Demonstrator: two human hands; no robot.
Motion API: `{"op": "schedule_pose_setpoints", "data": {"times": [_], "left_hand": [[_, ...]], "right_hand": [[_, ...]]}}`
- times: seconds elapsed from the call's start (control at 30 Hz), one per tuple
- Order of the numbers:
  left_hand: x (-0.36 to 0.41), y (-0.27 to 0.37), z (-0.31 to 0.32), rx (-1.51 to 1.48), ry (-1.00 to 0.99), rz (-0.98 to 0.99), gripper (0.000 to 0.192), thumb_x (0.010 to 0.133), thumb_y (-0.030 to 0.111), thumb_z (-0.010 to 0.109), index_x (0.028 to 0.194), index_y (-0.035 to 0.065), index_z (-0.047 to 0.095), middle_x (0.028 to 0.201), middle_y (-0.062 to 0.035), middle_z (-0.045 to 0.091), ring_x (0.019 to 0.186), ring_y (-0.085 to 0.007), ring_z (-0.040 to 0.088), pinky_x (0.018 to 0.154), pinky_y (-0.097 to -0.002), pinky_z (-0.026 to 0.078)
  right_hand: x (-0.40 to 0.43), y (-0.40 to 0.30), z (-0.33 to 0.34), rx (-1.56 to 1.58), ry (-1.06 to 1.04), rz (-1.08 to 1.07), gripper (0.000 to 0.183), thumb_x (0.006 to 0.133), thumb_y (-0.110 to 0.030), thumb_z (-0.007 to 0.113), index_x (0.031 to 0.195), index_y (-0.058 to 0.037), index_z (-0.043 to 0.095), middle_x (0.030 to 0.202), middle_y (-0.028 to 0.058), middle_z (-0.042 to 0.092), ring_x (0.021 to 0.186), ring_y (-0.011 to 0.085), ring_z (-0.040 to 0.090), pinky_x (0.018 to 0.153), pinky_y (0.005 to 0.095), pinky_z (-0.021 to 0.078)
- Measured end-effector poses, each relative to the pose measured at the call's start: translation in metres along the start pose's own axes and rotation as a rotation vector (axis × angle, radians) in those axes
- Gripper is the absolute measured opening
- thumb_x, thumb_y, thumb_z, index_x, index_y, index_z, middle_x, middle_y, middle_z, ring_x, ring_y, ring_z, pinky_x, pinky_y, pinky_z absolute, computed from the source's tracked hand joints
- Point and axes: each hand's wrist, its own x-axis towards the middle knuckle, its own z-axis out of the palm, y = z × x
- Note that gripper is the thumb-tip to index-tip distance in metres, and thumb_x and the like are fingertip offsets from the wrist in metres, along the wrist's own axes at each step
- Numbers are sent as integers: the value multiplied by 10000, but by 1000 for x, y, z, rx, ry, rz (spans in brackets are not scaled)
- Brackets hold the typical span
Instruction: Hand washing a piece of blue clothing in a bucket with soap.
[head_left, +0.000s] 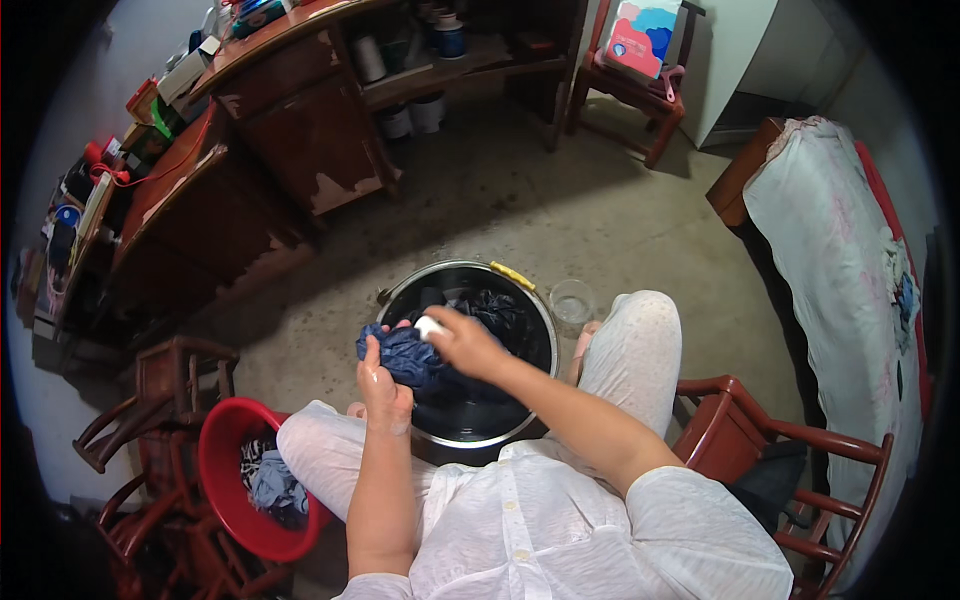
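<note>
My left hand (384, 379) grips a wet dark blue cloth garment (409, 358) over the left side of a large round metal-rimmed tub (491, 441). A white block, which looks like a bar of soap (430, 328), is held in my right hand (466, 345) against or just above the cloth. Below both hands, dark water (469, 420) fills the tub, and soaked dark clothing (495, 307) lies in it towards the far side. My left palm and wrist look wet. Part of the garment is hidden behind my right hand.
A red plastic basin (217, 480) with clothes stands by my left knee, beside wooden stools (176, 382). Right of the tub sits a clear plastic bowl (571, 301). A wooden chair (720, 427) is at my right, a covered bed (810, 225) beyond. Worn wooden cabinets (300, 142) line the far left.
</note>
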Motion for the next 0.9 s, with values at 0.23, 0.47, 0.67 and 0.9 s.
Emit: {"op": "schedule_pose_setpoints", "data": {"times": [0.23,0.47,0.67,0.9], "left_hand": [[-19,18,9,48,38,177,254,942,259,427,986,24,512,918,-190,631,852,-234,595,794,-381,491],[-15,28,2,22,-81,53,235,911,266,503,933,39,557,868,-164,639,802,-220,615,722,-350,509],[-20,29,8,-22,-232,-33,169,877,208,570,921,45,575,850,-141,639,770,-210,619,700,-350,524],[2,28,-13,-11,-92,6,110,862,119,571,935,36,566,935,-128,623,838,-220,608,750,-381,521]], "right_hand": [[-30,47,0,-776,-277,40,461,736,-75,527,1185,-36,432,678,184,622,624,347,623,536,455,476],[7,22,-43,-976,60,-208,272,843,-276,538,1078,-146,583,1103,197,523,954,320,539,765,388,431],[5,23,-17,198,-534,137,457,953,-358,357,1254,-36,478,1173,123,549,1131,200,483,976,304,338],[5,-4,-55,258,-209,168,245,747,-249,675,729,-9,632,707,15,564,705,89,503,655,245,403]]}}
